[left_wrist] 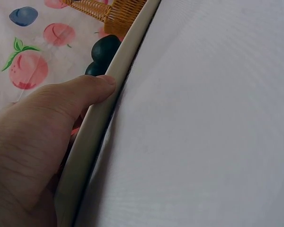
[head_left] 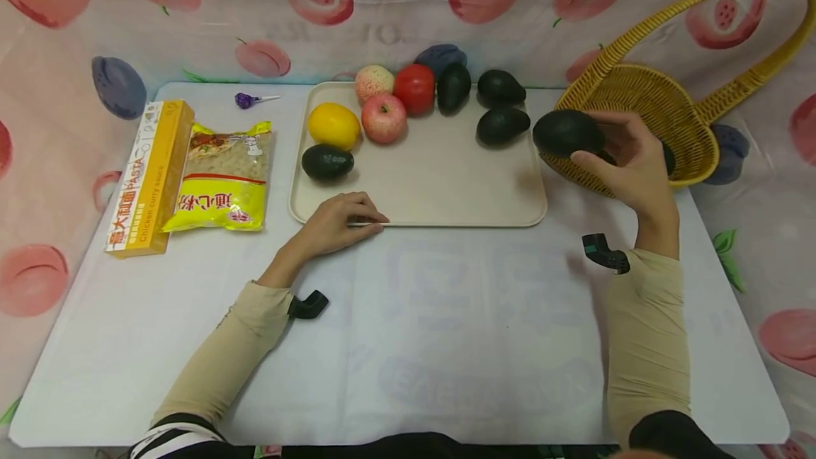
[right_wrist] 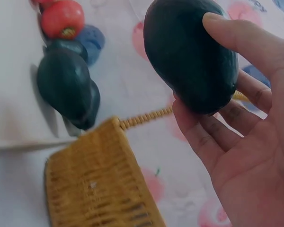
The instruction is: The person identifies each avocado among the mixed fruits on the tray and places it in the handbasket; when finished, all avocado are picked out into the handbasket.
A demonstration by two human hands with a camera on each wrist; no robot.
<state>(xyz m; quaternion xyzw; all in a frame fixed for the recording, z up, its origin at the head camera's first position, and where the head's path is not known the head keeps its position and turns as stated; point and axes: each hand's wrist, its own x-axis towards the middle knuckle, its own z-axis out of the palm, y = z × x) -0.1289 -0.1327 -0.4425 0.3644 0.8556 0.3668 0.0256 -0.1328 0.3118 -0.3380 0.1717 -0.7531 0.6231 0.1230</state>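
Note:
My right hand (head_left: 627, 158) holds a dark green avocado (head_left: 569, 133) between thumb and fingers, raised in front of the yellow wicker basket (head_left: 695, 154). A dark shape, partly hidden by the hand, shows inside the basket. In the right wrist view, the thumb presses on the avocado (right_wrist: 189, 56). My left hand (head_left: 338, 225) grips the near rim of the beige tray (head_left: 446, 193), its thumb along the edge in the left wrist view. On the tray lie several avocados (head_left: 502, 126), a tomato (head_left: 415, 89), a red apple (head_left: 384, 119), a speckled peach (head_left: 374, 83) and a lemon (head_left: 334, 126).
Left of the tray stand a yellow pasta box (head_left: 153, 179) and a yellow bag of macaroni (head_left: 223, 183). A purple-wrapped lollipop (head_left: 245, 100) lies behind them. The basket's tall handle (head_left: 688, 2) arches at the right. A fruit-print cloth (head_left: 395, 13) hangs behind the white table (head_left: 446, 331).

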